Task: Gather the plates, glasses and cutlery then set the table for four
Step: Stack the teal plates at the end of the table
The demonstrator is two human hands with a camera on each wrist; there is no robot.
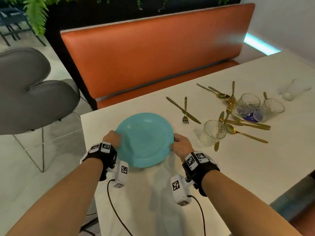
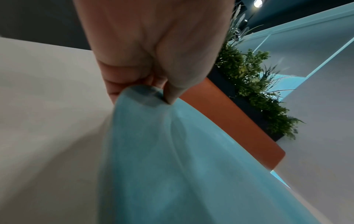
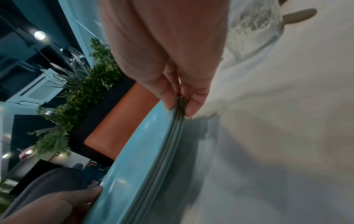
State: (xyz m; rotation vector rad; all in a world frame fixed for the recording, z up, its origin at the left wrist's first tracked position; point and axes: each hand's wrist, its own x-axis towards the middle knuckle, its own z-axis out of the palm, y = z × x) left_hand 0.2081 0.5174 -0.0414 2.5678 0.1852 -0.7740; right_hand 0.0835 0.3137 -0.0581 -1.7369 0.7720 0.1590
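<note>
Both forearms reach forward over the near edge of the white table (image 1: pixel 221 167), each wrist strapped with a black band carrying white marker-coded camera blocks and a trailing black cable. Left hand (image 1: pixel 112 137) grips the left rim of the turquoise plates (image 1: pixel 144 138); the left wrist view shows thumb on top and fingers (image 2: pixel 113 84) curled underneath the rim. Right hand (image 1: pixel 181 144) grips the opposite, right rim; the right wrist view shows thumb above and fingertips (image 3: pixel 193 104) below, pinching an edge with several stacked layers, so this is a stack rather than one plate. Stack sits between the two hands, near the table's left end; whether it rests on the surface or is just raised cannot be told. Plate surface is glossy, round, with a shallow well and broad flat rim.

Right of the plates, a clear textured glass (image 1: pixel 213 132) stands upright, touching a pile of gold-coloured cutlery (image 1: pixel 238 123): spoons, forks and knives lying crossed. A separate knife and fork (image 1: pixel 185 110) lie crossed just beyond the plates. Two more textured glasses (image 1: pixel 260 108) lie tilted against each other further right, over a purple item. A fourth glass (image 1: pixel 292 91) lies further back, blurred.

Beyond the table: an orange upholstered bench (image 1: pixel 153 57), smooth and matte. At left, a grey padded chair (image 1: pixel 34 92) on thin metal legs. Green ferns (image 1: pixel 35 16) hang behind.
</note>
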